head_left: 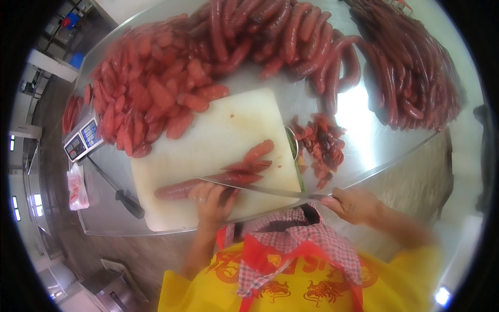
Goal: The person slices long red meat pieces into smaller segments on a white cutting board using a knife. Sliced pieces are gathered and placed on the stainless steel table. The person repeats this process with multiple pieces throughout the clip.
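Note:
A long red sausage lies on the white cutting board, and my left hand is closed over it from the near side. In my right hand is the handle of a long knife. Its blade reaches left across the sausage, just beyond my left fingers. Cut pieces lie beyond the blade on the board. A large heap of slanted sausage pieces spills onto the board's far left corner.
Whole sausages are piled at the far side of the steel table, with another stack at far right. Trimmings lie right of the board. A digital scale and a second knife are at left.

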### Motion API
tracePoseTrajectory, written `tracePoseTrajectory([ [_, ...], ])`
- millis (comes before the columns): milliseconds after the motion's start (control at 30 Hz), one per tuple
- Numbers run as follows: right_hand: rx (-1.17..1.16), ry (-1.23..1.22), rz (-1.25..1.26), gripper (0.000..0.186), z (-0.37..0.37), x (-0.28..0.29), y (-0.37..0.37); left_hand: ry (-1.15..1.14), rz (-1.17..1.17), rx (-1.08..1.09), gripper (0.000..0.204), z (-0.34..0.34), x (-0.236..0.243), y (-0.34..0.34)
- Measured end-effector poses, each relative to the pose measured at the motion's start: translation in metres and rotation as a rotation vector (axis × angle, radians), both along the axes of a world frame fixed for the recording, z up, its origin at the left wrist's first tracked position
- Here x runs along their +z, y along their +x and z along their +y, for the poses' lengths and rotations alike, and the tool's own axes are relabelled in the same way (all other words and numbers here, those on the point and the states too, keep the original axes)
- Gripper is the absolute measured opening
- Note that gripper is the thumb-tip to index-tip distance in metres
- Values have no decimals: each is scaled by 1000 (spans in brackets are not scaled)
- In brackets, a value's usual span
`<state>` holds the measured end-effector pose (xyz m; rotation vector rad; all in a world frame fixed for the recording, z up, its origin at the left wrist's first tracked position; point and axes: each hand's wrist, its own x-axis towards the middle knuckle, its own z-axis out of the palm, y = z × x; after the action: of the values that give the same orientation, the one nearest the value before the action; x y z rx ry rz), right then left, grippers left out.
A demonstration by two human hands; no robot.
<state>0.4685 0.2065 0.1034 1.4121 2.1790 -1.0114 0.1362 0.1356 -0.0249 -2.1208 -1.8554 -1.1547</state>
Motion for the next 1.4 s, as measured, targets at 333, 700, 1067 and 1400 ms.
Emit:
tracePoseTrajectory([
  [333, 73, 185, 267, 74, 19, -79, -134, -4, 42, -30, 37, 1, 4, -8],
  [700, 9, 52, 17, 69, -7, 4, -25, -59, -43, 20, 35, -9, 1, -26],
  [1067, 58, 229, 326, 76, 8, -81, -161, 18, 36, 10, 32, -11, 2, -33],
  [1400, -22, 54, 17, 67, -27, 17, -44, -14, -53, 27, 32, -20, -1, -54],
])
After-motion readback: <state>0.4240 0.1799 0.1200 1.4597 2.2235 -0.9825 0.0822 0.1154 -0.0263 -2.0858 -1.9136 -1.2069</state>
